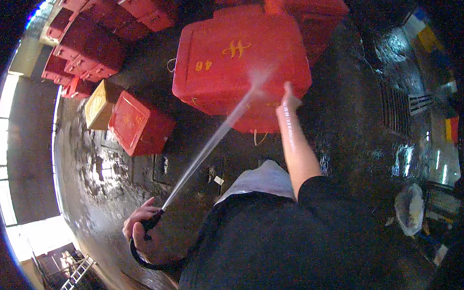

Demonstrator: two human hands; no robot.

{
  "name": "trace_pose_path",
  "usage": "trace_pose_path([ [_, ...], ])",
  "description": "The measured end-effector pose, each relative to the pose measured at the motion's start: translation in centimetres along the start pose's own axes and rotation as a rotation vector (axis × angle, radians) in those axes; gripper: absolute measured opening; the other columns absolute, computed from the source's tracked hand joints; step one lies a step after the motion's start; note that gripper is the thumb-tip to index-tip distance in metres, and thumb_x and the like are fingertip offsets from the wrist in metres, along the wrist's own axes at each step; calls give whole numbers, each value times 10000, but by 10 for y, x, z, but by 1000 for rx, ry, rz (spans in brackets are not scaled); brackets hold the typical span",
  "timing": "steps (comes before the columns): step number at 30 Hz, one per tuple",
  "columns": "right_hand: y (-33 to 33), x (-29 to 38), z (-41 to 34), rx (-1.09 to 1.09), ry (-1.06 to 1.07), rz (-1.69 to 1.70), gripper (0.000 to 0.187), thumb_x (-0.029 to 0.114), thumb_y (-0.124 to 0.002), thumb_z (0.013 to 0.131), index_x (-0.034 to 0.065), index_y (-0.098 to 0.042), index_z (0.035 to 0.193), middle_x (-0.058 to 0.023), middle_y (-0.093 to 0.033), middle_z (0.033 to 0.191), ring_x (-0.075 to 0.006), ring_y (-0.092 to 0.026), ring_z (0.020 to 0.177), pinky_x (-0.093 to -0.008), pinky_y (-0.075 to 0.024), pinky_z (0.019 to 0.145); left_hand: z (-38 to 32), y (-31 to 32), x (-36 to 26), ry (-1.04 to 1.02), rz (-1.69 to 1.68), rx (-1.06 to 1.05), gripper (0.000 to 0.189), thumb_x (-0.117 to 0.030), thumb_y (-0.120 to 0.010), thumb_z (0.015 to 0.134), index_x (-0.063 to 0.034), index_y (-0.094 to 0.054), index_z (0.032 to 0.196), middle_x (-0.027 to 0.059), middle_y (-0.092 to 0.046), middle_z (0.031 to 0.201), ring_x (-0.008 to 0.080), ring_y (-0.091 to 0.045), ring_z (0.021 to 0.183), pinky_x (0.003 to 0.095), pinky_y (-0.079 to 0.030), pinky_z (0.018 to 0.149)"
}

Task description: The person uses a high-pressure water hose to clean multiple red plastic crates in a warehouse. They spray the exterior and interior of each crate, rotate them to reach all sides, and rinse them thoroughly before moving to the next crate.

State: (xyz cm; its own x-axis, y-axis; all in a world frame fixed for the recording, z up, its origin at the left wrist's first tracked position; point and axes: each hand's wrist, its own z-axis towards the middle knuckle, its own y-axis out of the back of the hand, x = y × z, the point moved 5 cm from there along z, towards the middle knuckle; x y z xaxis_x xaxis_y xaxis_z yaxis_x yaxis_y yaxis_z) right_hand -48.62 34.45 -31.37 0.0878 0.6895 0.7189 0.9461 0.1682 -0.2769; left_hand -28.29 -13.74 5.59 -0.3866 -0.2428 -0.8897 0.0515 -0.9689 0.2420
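A black spray nozzle is held in my left hand at the lower left. From its tip a jet of water runs up to the right and strikes the lid of a large red plastic box. Yellow markings are on that lid, and a cord loop hangs at the box's near side. My right hand, wet along the forearm, grips the box at its near right corner; some of its fingers are blurred or hidden. The dark hose curves from the nozzle under my left wrist.
Left of the large box stand a smaller red box and a yellow box. Stacked red boxes fill the upper left. The floor is wet. A floor grate lies at right, and a ladder is at lower left.
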Motion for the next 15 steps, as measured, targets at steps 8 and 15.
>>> trace_pose_path([
  [8,-26,136,74,401,422,-558,1039,549,-853,725,-113,-439,1411,-245,-566,1404,-317,-601,1241,-448,-484,1040,25,-41,-17,134,67,-42,449,-356,-532,917,61,-689,855,221,-701,760,321,-711,775,563,-491,995],
  [15,-27,122,97,190,717,-1175,1023,780,-691,740,-119,-625,1225,-324,-641,1267,-449,-607,1223,-488,-481,1033,8,-16,-14,298,381,-66,480,-374,-551,929,74,-723,948,171,-725,836,275,-696,806,472,-515,974],
])
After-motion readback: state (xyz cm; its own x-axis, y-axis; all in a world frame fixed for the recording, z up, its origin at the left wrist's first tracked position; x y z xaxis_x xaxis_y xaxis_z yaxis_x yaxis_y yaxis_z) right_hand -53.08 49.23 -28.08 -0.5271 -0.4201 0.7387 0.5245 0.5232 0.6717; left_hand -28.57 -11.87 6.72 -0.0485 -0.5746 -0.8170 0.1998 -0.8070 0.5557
